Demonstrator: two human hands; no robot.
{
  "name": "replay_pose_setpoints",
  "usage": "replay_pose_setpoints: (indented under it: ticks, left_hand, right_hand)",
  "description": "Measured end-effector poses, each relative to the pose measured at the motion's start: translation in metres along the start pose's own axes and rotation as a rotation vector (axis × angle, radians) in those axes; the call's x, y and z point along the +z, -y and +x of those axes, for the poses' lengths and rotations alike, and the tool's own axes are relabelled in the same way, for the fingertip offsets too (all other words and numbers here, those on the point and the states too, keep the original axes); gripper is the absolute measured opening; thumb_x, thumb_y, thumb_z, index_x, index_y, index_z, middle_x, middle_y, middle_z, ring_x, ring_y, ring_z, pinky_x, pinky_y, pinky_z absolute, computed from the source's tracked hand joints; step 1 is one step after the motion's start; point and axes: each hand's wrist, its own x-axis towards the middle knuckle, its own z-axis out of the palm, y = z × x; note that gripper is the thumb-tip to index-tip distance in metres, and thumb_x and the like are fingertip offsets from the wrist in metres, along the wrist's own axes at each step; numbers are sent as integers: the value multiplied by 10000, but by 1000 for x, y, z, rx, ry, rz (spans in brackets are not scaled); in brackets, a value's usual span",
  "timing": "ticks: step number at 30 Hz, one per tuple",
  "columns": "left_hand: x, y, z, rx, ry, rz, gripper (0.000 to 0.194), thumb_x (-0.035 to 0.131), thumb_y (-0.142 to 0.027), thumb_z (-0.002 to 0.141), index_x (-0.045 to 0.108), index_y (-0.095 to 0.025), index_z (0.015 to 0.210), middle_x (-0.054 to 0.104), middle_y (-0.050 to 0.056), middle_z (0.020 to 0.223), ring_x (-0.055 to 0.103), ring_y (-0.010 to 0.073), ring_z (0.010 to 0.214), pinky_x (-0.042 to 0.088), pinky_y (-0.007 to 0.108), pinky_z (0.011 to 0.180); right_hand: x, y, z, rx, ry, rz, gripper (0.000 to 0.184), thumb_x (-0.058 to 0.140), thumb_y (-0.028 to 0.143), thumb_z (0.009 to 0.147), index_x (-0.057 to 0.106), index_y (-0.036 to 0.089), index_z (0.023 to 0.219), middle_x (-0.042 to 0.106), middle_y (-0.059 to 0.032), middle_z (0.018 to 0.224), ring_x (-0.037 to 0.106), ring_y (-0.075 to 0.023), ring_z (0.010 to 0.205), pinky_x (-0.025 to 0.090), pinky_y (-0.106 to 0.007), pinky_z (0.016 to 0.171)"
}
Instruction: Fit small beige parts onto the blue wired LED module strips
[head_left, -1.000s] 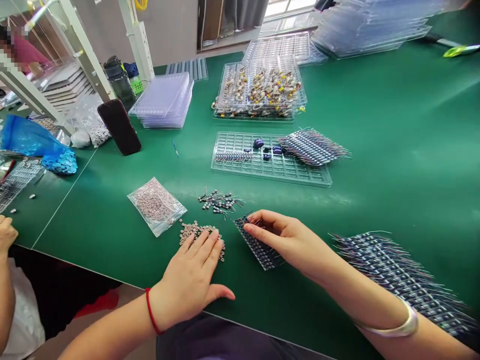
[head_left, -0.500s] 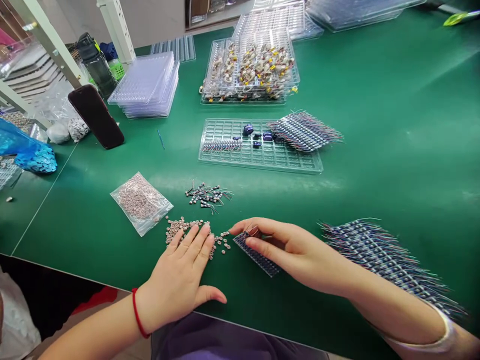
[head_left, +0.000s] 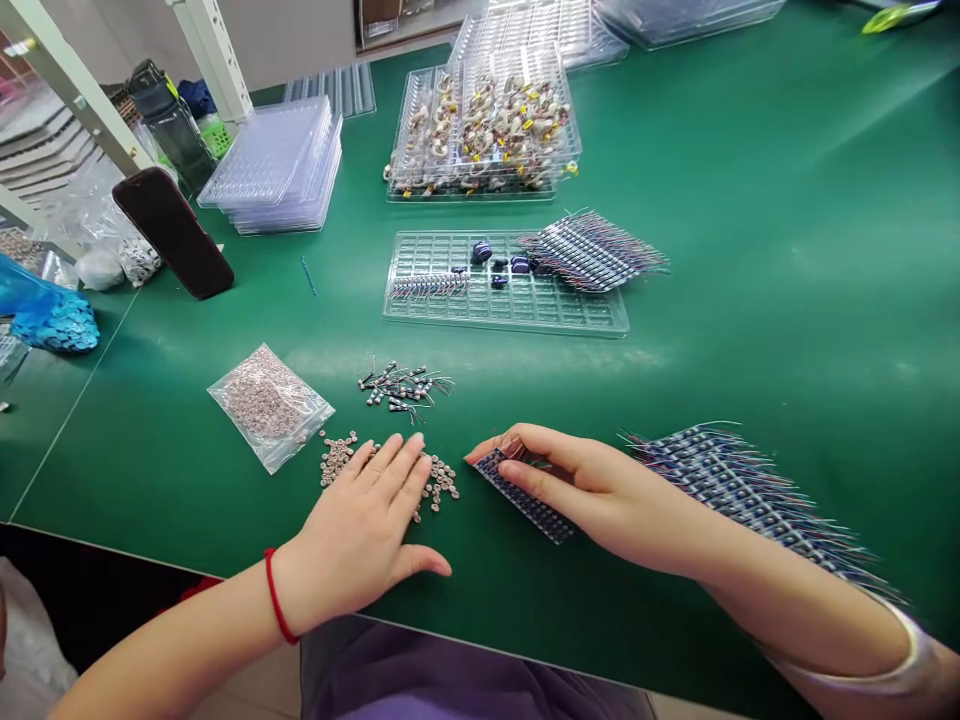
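Observation:
My left hand [head_left: 371,520] lies flat, fingers stretched out, over a spread of small round pinkish parts [head_left: 442,485] on the green table; its palm and fingers hide some of them. Between the thumb and fingers of my right hand [head_left: 562,480] is a dark circuit board panel [head_left: 529,500] with rows of small pads and thin wires at its upper end. The panel is tilted, just right of the round parts. Behind my left hand lies a small heap of wired components [head_left: 405,387]. A clear bag [head_left: 270,405] of the same round parts sits to the left.
Wired board panels [head_left: 750,490] lie under and beyond my right forearm. Farther back are a clear tray [head_left: 577,318] with another panel stack [head_left: 596,250], trays of white and yellow parts [head_left: 517,125], stacked empty trays [head_left: 262,150] and a leaning phone [head_left: 174,232].
The view has shifted slightly. My left hand's fingers have swept some round parts, and more of them now show to the right of the fingers. My right hand still holds the panel.

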Motion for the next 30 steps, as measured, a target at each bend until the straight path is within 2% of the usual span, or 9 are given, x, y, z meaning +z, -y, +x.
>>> replay_pose_setpoints:
  ticks: [4, 10, 14, 18, 24, 28, 30]
  left_hand:
    - [-3, 3, 10, 68, -29, -36, 767, 345, -655, 909, 452, -69, 1393, 408, 176, 1492, 366, 285, 1406, 335, 437, 1147]
    - [-10, 17, 22, 130, 46, -106, 721, 399, -628, 914, 485, -71, 1364, 446, 153, 1475, 434, 279, 1365, 343, 427, 1139]
    - [-15, 22, 26, 205, 142, -173, 727, 430, -618, 910, 458, -75, 1391, 403, 137, 1503, 382, 270, 1398, 300, 411, 1163]
    - [-14, 22, 26, 210, 192, -188, 755, 433, -643, 897, 403, -118, 1439, 329, 112, 1543, 313, 280, 1432, 260, 439, 1173]
    - [-10, 15, 25, 267, 124, -164, 755, 412, -659, 888, 403, -147, 1443, 361, 94, 1536, 353, 311, 1409, 268, 499, 1159]
    - [-14, 20, 28, 242, 54, -131, 688, 491, -628, 874, 462, -188, 1402, 412, 129, 1508, 411, 308, 1376, 317, 494, 1127]
    - [-19, 26, 33, 197, -25, -109, 565, 525, -540, 908, 524, -172, 1338, 507, 130, 1439, 463, 295, 1334, 318, 484, 1118]
  right_hand:
    - [2, -2, 2, -1, -65, -36, 511, 472, 675, 860, 636, 196, 800, 670, -53, 755, 605, -212, 700, 524, -323, 645]
    - [1, -7, 6, 35, -112, 67, 507, 601, 692, 768, 673, 191, 789, 705, -68, 772, 641, -233, 720, 540, -338, 666]
    - [-2, -5, 8, 49, -143, 72, 540, 610, 721, 738, 673, 186, 782, 697, -67, 754, 633, -226, 693, 538, -338, 652]
    - [-5, -3, 7, 47, -154, 28, 535, 579, 716, 766, 665, 188, 787, 702, -74, 777, 633, -234, 718, 526, -339, 661]
    - [-6, -4, 4, 30, -163, -37, 505, 557, 678, 807, 683, 189, 821, 740, -84, 831, 660, -244, 740, 533, -343, 670]
    - [-6, 0, 0, -22, -137, -189, 315, 539, 494, 883, 671, 215, 819, 741, -63, 818, 659, -230, 732, 520, -334, 636]
    - [-5, 3, -2, -91, -129, -308, 239, 508, 383, 906, 658, 219, 817, 722, -53, 809, 650, -213, 717, 507, -331, 641]
